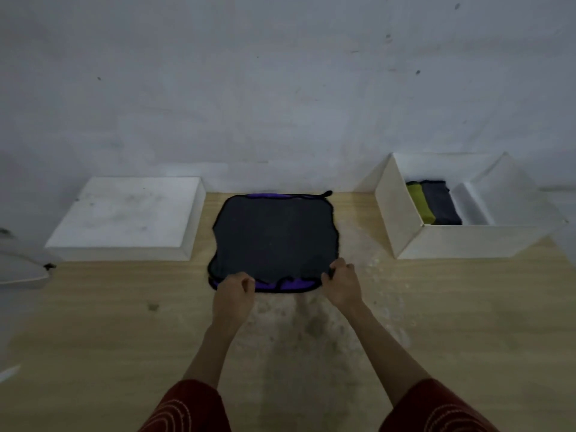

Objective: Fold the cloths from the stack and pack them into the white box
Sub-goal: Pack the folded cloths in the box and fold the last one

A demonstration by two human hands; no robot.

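Note:
A dark grey cloth with black trim lies flat on top of a purple cloth in the middle of the wooden table. My left hand pinches its near edge at the left. At the near right corner, my right hand grips the same edge. The white box stands open at the right. Inside it a folded yellow-green cloth and a folded dark grey cloth lie side by side against its left wall.
A white box lid lies upside down at the left, close to the cloths. A pale object pokes in at the left edge. A grey wall rises right behind the table.

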